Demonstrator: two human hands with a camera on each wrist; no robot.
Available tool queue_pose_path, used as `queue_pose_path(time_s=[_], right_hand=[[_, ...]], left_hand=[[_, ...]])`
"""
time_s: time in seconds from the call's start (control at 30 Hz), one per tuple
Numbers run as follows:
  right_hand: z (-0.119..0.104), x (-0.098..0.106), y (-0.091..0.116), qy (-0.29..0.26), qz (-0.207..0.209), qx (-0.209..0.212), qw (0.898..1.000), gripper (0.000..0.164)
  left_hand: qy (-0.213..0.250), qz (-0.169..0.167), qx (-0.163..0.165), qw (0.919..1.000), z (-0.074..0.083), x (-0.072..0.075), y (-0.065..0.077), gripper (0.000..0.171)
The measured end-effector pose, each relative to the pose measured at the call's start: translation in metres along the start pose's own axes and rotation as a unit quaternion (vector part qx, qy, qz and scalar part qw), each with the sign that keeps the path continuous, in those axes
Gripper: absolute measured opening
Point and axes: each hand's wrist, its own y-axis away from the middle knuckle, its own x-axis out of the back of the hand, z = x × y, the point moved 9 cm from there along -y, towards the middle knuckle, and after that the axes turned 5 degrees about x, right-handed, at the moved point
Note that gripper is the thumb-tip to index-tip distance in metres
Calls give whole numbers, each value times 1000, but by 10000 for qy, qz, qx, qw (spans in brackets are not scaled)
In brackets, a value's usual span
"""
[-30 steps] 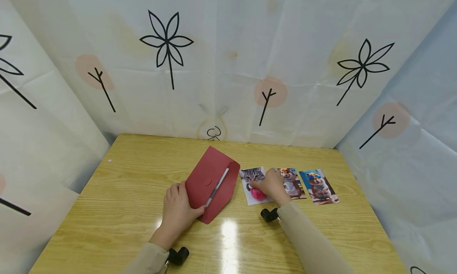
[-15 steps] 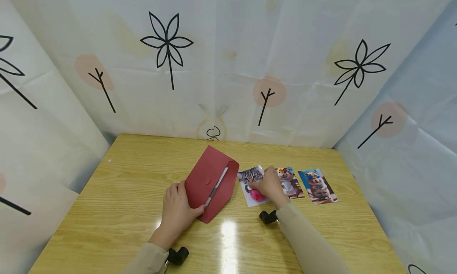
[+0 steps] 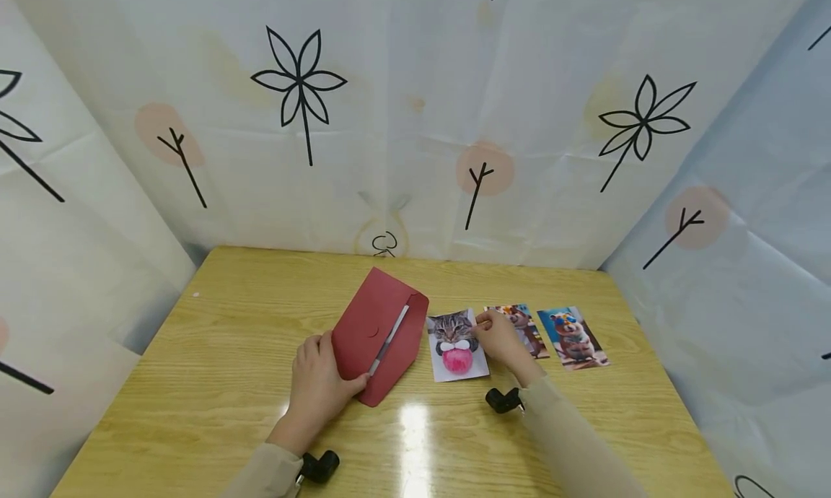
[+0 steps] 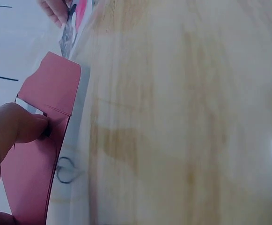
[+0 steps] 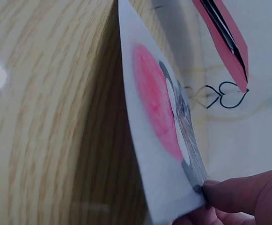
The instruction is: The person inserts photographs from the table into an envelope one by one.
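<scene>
Now in fuller view: cat card (image 3: 457, 348) in right fingers (image 3: 490, 322).

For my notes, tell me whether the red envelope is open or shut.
Open: the red envelope has its flap spread back, and a pale edge shows in the mouth.

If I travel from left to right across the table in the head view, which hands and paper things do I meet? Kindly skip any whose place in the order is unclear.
Left hand → red envelope → cat card → right hand → card with the sunglasses-wearing animal.
</scene>
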Motion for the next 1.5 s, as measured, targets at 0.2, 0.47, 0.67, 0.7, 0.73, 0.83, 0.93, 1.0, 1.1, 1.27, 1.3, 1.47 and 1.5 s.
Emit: queue_pose_path(time_s=[0.2,0.47,0.67,0.7,0.73,0.83,0.93,1.0,1.1,1.27,1.3,1.47,1.5], right_hand=[[9,5,10,-898,-601,-197,9939,24],[2,21,15,-1644,-564,33,9848,26],[-5,37,14,-1803,-106,166,9834,25],[-6,38,14,-1868,-66,166,9822,25],[-7,38,14,-1947,-54,169,9807,25],[-10,38,14,-2006,-29,142,9796,26],[-12,37,14,-2089,28,137,9778,27],[-13,37,13,-2193,88,153,9755,28],[-16,34,13,-2284,120,189,9733,28],[-19,21,13,-2313,84,92,9728,27],[-20,17,13,-2373,80,64,9714,25],[-27,0,13,-2664,43,141,9637,21],[-28,-3,13,-2705,21,157,9626,20]], left_hand=[[-8,56,3,10000,-3,0,0,104],[136,-171,141,9997,-5,-5,-1,105],[194,-265,179,9993,-4,-7,-1,104],[200,-272,175,9993,-3,-7,-1,104],[206,-280,182,9992,-3,-8,-1,104],[208,-299,181,9992,-2,-9,-1,105],[205,-299,168,9992,-1,-10,-1,105],[199,-287,143,9993,0,-9,-1,105],[200,-262,119,9994,1,-9,-1,105],[188,-271,126,9994,2,-9,-1,105],[185,-266,123,9994,3,-9,0,105],[214,-191,108,9995,4,-8,-1,104],[217,-173,103,9996,5,-7,-1,104]])
